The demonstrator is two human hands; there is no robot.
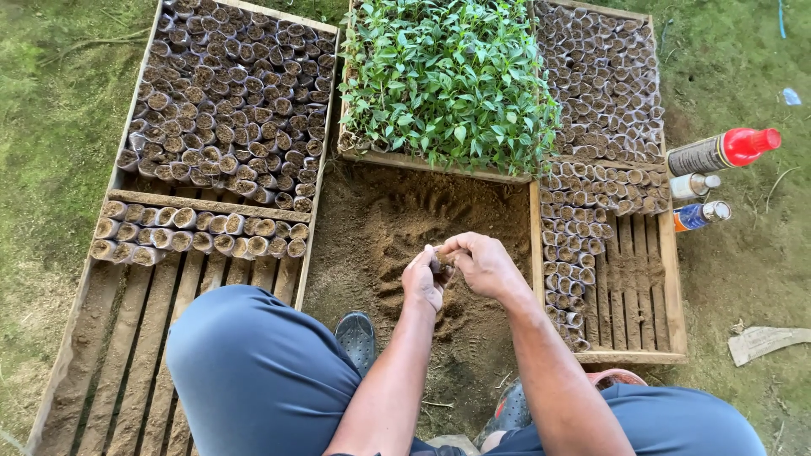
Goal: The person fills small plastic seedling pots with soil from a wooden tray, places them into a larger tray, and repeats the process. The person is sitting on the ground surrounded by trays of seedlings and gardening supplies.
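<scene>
My left hand (421, 282) and my right hand (484, 263) meet over a heap of loose brown soil (397, 228). Together they pinch a small soil-filled seedling pot (443, 260), mostly hidden by the fingers. Both hands are closed around it. A bed of green seedlings (448, 76) stands just beyond the soil.
A wooden slatted tray (144, 338) on the left holds several rows of soil-filled pots (228, 101). A second wooden tray (642, 295) on the right holds more pots (600, 84). Three bottles lie on the grass at right, one with a red cap (722, 150). My knees and grey shoes sit below.
</scene>
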